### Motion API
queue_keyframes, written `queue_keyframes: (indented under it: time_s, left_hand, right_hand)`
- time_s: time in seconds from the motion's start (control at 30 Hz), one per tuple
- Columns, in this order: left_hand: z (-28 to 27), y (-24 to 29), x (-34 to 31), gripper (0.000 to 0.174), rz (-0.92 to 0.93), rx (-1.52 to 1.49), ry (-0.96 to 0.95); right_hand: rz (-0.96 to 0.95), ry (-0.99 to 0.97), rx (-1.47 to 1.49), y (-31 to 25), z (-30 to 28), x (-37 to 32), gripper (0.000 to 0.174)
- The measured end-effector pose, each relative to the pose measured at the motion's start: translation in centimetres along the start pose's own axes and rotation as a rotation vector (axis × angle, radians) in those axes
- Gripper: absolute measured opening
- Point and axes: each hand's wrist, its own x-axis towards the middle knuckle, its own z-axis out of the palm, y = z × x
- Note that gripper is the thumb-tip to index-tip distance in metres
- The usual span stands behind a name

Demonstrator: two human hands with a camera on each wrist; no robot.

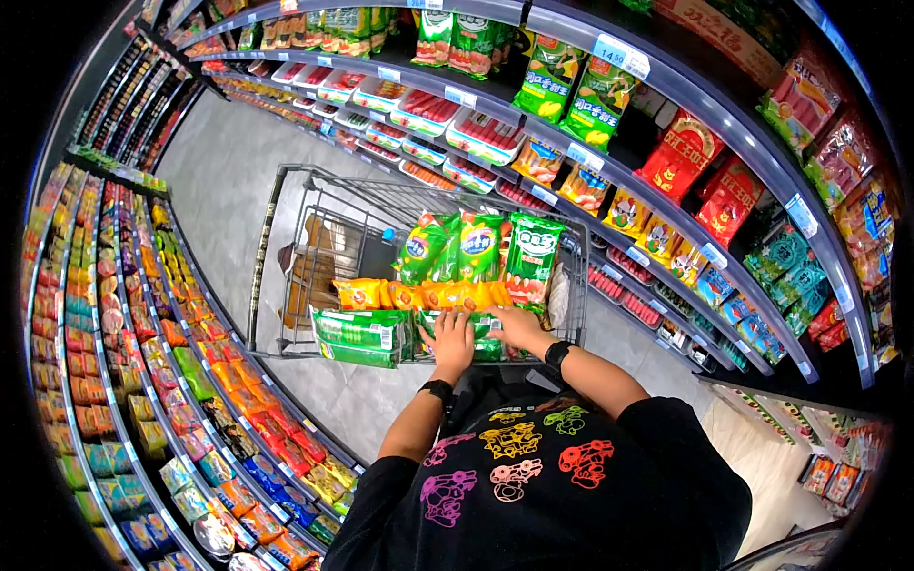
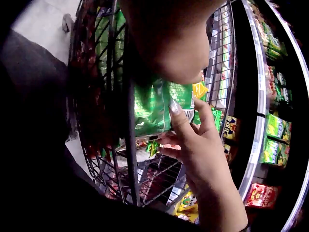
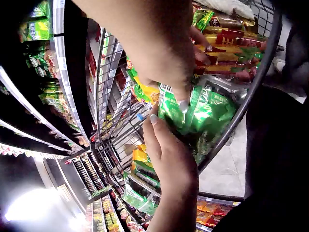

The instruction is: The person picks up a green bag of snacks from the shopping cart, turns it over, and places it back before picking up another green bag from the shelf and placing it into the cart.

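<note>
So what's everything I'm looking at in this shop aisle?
shopping cart: one, grey wire, in the middle of the aisle
green packet: one, shiny green, at the cart's near end
upright packets: about three, green, standing in the cart
yellow packets: one row, yellow-orange, lying across the cart
flat packet: one, green, near left side of the cart
right-shelf packs: many, red, green and yellow, on tiered shelves
left-shelf packs: many, mixed colours, on tiered shelves
floor: pale grey
T-shirt: one, black with bright prints
left hand: grips the green packet
right hand: grips the green packet
</note>
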Motion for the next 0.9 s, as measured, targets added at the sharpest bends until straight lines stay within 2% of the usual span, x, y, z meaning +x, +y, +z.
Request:
queue_keyframes:
  time_s: [0.07,0.17,0.2,0.3,0.33,0.37,0.43,0.47,0.5,0.57,0.6,0.63,0.7,0.77,0.83,0.9]
  left_hand:
    - [-0.2,0.5,0.6,0.031,0.013,0.028,0.063]
    - [0.0,0.0,3.3,0.03,-0.05,0.059,0.014]
    - [0.0,-0.1,4.5,0.035,-0.015,0.086,0.142]
    - [-0.6,-1.3,7.2,0.041,-0.196,-0.111,-0.154]
    - [0.4,-2.4,8.5,0.038,-0.208,-0.244,-0.079]
    - [1.4,-3.5,9.3,0.037,-0.24,-0.393,-0.103]
    - [2.5,-5.5,11.9,0.035,-0.298,-0.688,-0.137]
    - [4.4,-6.9,13.1,0.033,-0.365,-0.906,-0.157]
    - [4.0,-6.8,13.7,0.033,-0.465,-1.048,-0.211]
    - [1.0,-5.6,15.5,0.034,-0.669,-1.329,-0.32]
    - [-0.6,-5.2,16.1,0.04,-0.736,-1.327,-0.447]
    - [-0.5,-5.8,17.0,0.042,-0.761,-1.392,-0.464]
    - [-0.1,-6.5,17.9,0.045,-0.825,-1.529,-0.506]
    - [-0.2,-6.8,18.8,0.049,-0.891,-1.605,-0.51]
    - [1.0,-7.8,19.6,0.049,-0.984,-1.65,-0.485]
    - [2.2,-8.4,20.2,0.049,-1.042,-1.677,-0.487]
  right_hand:
    - [-0.007,0.033,-0.024,0.0,0.2,-0.4,0.054]
    - [0.046,-0.04,-0.019,-0.7,-0.4,0.2,0.055]
    - [0.006,-0.047,-0.008,-0.3,-0.9,1.0,0.052]
    - [-0.106,-0.097,0.039,1.2,-1.1,2.3,0.044]
    - [-0.143,-0.125,0.057,1.4,-2.1,3.5,0.037]
    - [-0.152,-0.223,0.088,1.7,-3.1,4.5,0.038]
    - [-0.073,-0.216,0.192,1.5,-5.3,7.0,0.033]
    - [-0.054,-0.074,0.356,2.1,-5.1,7.7,0.028]
    - [0.038,0.019,0.404,1.6,-6.2,8.3,0.024]
    - [0.141,0.091,0.605,3.9,-5.3,11.5,0.023]
    - [0.288,0.099,0.812,3.8,-5.7,12.2,0.027]
    - [0.418,0.037,0.803,2.5,-8.2,12.6,0.034]
    - [0.449,0.119,0.918,4.0,-7.1,15.0,0.039]
    - [0.555,0.143,1.027,4.4,-7.3,16.6,0.058]
    - [0.57,0.235,1.068,4.4,-6.6,18.3,0.067]
    - [0.474,0.305,1.076,4.3,-6.2,19.2,0.065]
